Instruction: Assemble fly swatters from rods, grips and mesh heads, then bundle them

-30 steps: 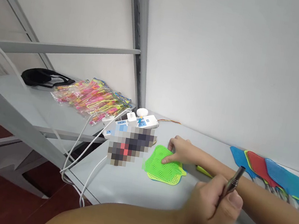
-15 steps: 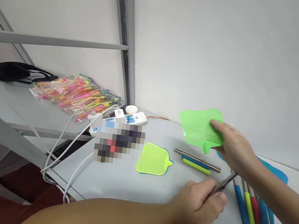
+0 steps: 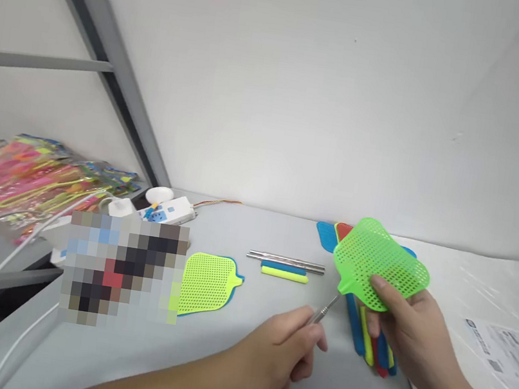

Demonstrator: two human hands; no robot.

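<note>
My right hand (image 3: 408, 327) pinches a bright green fly swatter head (image 3: 379, 261) by its lower right side. In my closed left hand (image 3: 284, 354) is a metal telescopic rod (image 3: 325, 308), its thin end pointing up at the green head's neck. Whether the rod tip touches the neck or enters it I cannot tell. On the table to the left lies a yellow-green swatter head (image 3: 207, 283) over a blue one. Behind my left hand are metal rods (image 3: 286, 261) beside a blue and a yellow-green handle sleeve (image 3: 284, 275). Swatters with coloured handles (image 3: 358, 333) lie partly hidden behind my right hand.
A power strip (image 3: 172, 211) with white cables stands at the table's back left, near a pixelated patch. Bagged colourful items (image 3: 37, 181) lie on the shelf at left. Plastic-wrapped white material with a label (image 3: 504, 351) covers the right side. A wall rises behind.
The view has swung to the right. The green head and the rod tip have come together, and the head has turned so its neck faces the rod. Both hands keep their hold.
</note>
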